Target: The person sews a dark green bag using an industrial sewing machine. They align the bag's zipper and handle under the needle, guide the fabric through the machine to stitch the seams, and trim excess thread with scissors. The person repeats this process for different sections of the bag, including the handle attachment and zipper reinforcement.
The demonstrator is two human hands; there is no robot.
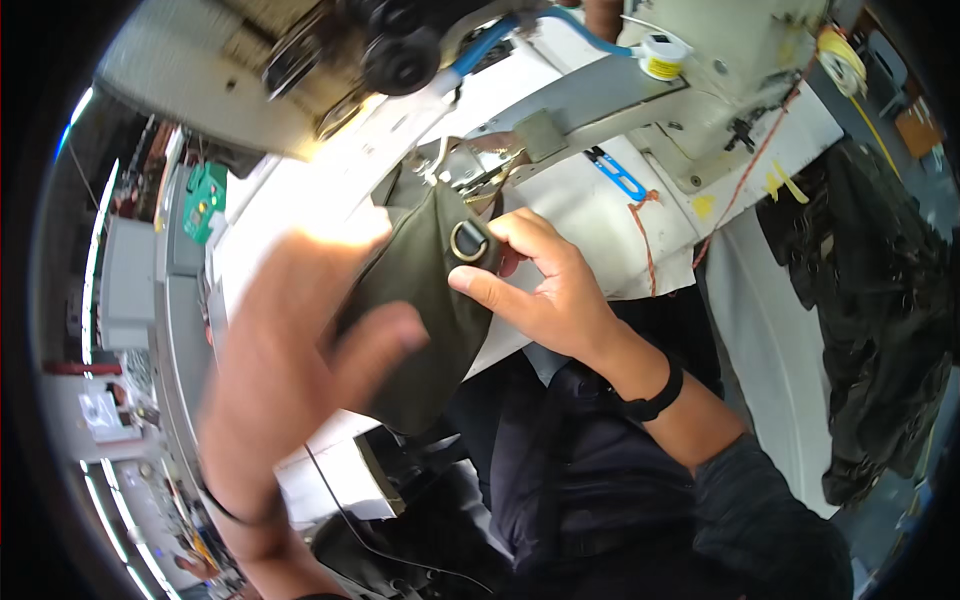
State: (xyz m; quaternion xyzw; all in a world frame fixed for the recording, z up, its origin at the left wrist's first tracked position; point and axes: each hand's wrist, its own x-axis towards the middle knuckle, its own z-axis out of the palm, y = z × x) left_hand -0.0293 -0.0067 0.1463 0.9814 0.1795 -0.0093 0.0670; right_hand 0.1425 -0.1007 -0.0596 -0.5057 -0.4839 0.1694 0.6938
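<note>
Two bare hands near the sewing machine's metal plate (500, 157), with dark green fabric (415, 335) on its near side, reaching up to it. Right hand (548, 285): thumb and fingers clamped on the fabric beside a metal ring (468, 242), just short of the plate. Left hand (285, 350), blurred: thumb well apart from the fingers; cannot tell whether touching the fabric. Probably best to smooth out folds toward the plate, steer evenly from both sides and leave fingertips clear of it. Mind the ring: likely to snag at the plate. Right of the plate, blue snips (620, 177) and loose orange thread (646, 240), perhaps worth moving aside. Farther right, dark cloth (880, 340), well apart.
</note>
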